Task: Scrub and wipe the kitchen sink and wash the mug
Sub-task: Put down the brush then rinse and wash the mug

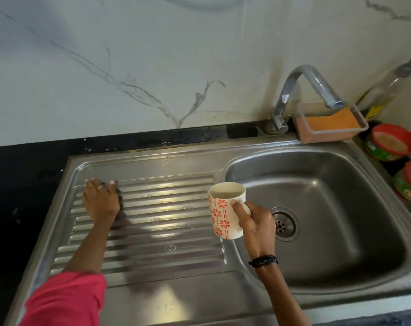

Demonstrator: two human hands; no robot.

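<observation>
Red sleeve (65, 300) forward, my left hand (101, 201) lies flat on the drainboard (152, 220) while my right hand (256, 222) grips the mug (223, 210), best kept level.

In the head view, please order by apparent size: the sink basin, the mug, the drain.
1. sink basin
2. mug, held by the right hand nearer the camera, so it looks bigger
3. drain

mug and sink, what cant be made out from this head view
- Mug: its bottom inside sits below the rim; the handle is covered by the right hand.
- Left hand: anything under the palm on the drainboard is hidden.
- Bottle by the tap: blurred, label unreadable.
- Red-lidded tubs: cut off by the right edge.
</observation>
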